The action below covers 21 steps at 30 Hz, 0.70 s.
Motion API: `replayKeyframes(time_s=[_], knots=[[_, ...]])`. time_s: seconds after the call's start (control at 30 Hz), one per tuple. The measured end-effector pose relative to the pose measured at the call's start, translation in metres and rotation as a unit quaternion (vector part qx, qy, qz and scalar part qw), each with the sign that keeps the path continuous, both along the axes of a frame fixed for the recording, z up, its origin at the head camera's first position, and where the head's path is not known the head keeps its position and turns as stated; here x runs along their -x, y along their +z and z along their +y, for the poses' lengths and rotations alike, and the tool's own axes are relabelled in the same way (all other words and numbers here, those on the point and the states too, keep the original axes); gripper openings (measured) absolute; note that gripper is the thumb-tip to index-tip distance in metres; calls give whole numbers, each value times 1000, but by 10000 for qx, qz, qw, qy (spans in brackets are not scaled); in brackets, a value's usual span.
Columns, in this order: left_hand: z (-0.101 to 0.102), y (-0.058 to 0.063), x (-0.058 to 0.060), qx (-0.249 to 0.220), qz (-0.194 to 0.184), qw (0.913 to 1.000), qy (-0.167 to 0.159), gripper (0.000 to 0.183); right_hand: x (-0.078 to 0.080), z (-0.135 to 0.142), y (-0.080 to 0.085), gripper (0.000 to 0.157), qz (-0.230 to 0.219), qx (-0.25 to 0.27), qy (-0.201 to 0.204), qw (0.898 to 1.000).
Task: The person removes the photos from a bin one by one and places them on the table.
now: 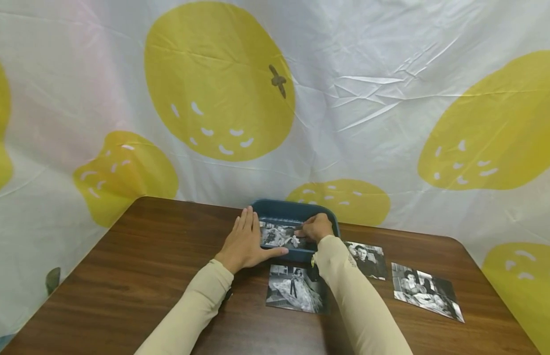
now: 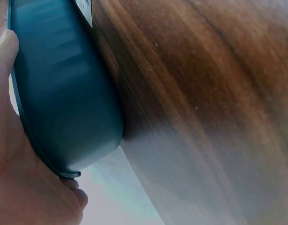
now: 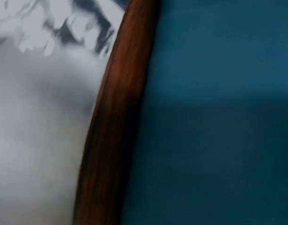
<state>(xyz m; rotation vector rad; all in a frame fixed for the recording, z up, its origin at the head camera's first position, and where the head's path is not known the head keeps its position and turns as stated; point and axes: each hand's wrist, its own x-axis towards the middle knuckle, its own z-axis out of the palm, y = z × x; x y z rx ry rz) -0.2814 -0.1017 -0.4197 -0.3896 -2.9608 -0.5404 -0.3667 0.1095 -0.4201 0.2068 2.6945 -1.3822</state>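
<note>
1. Head view: your shallow dark-blue plastic tray with rounded corners (image 1: 297, 209) sits at the far middle of the brown wood-grain counter (image 1: 137, 261), just in front of the white curtain with yellow fruit shapes (image 1: 221, 84). A black-and-white photo print (image 1: 281, 235) lies inside it.
2. Head view: your left hand (image 1: 247, 243) lies flat against the tray's left side, fingers straight and together, thumb stretched along the near rim. Your right hand (image 1: 316, 228) is over the tray's right part, fingers curled and pinching the right edge of the print in the tray.
3. Head view: three more black-and-white prints lie on the counter: one of a figure in a wide dress (image 1: 296, 289) just in front of the tray between your sleeves, a portrait (image 1: 368, 259) right of your right forearm, and a print of two figures (image 1: 425, 291) further right.
4. Left wrist view: the tray's blue outer wall (image 2: 64, 93) stands on the counter, your palm and thumb (image 2: 8, 47) touching its rim.
5. Right wrist view: blurred; blue tray surface (image 3: 214, 117), a strip of counter, and a corner of a print (image 3: 50, 28) show. Your fingers are out of sight here.
</note>
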Motion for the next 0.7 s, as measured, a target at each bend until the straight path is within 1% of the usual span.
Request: replayKeyframes(time_s=[0.1, 0.2, 0.3, 0.37, 0.43, 0.5, 0.6, 0.7], knots=[[0, 0, 0, 7, -14, 10000, -11, 128, 0, 1, 3, 24, 265, -443, 16, 9987], [0, 0, 1, 9, -6, 10000, -21, 127, 0, 2, 5, 20, 626, -944, 40, 9936], [0, -1, 2, -5, 20, 10000, -43, 127, 1, 3, 6, 19, 969, -1312, 62, 9866], [-1, 0, 2, -38, 30, 10000, -59, 126, 1, 4, 7, 19, 1074, -1425, 53, 9839], [-1, 0, 1, -56, -13, 10000, -64, 126, 1, 5, 9, 19, 1147, -1470, 81, 9824], [-1, 1, 1, -62, -51, 9999, -65, 127, 0, 8, 11, 18, 1187, -1402, 156, 9829], [-1, 1, 2, -18, -103, 9999, -60, 127, -2, 12, 17, 19, 1236, -1149, 341, 9851], [-2, 1, 3, 1, -119, 9999, -44, 127, -4, 16, 25, 20, 1209, -831, 439, 9882]])
